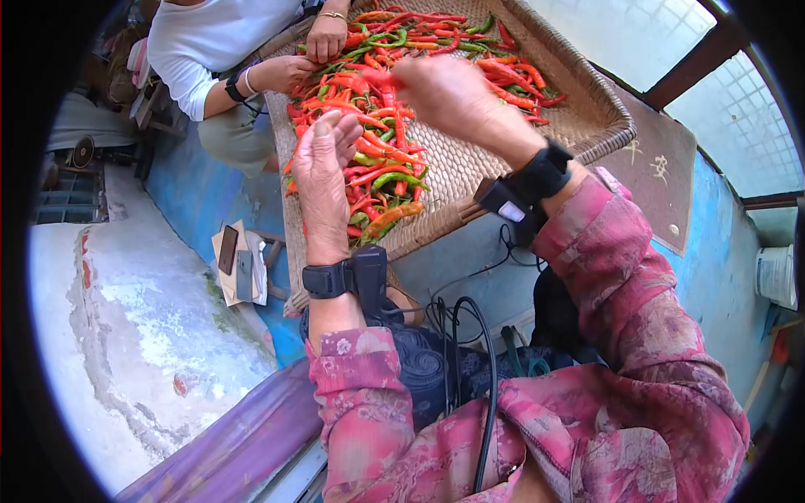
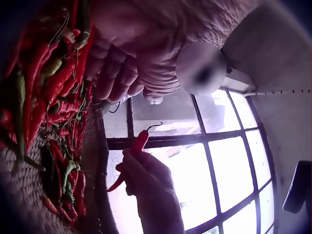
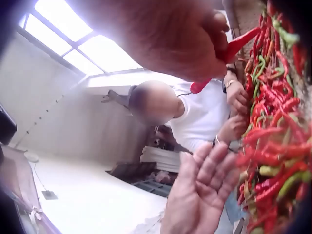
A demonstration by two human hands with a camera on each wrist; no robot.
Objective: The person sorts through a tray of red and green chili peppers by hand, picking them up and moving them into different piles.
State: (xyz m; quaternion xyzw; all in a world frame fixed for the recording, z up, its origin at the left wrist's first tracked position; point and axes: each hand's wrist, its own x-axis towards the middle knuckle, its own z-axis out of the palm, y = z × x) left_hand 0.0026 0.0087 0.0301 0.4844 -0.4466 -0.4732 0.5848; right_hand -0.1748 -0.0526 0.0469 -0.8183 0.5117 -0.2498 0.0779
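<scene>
In the head view, pinching one red pepper in the fingers of the right hand, above the woven tray, in from its near edge. Holding nothing in the left hand; having those fingers loose and nearly straight, near the tray's left edge. Perhaps dropping the pepper by pinching too lightly, and losing it in the pepper pile along that edge. Perhaps bumping the other person's hands near the far left corner by reaching too far. Perhaps snagging the black cord, from dangling loose by the near edge. Looking rough and bumpy on the weave.

In the left wrist view, seeing the red pepper poking out both sides of the fingers, looking smooth and thin, ending in a hooked stem and a sharp tip. Perhaps snapping that stem by pulling hard.

In the right wrist view, seeing the left palm facing the camera, bare and creased. Perhaps splitting the pepper's skin by squeezing too tight. Piling up red with green, straight with curly.
</scene>
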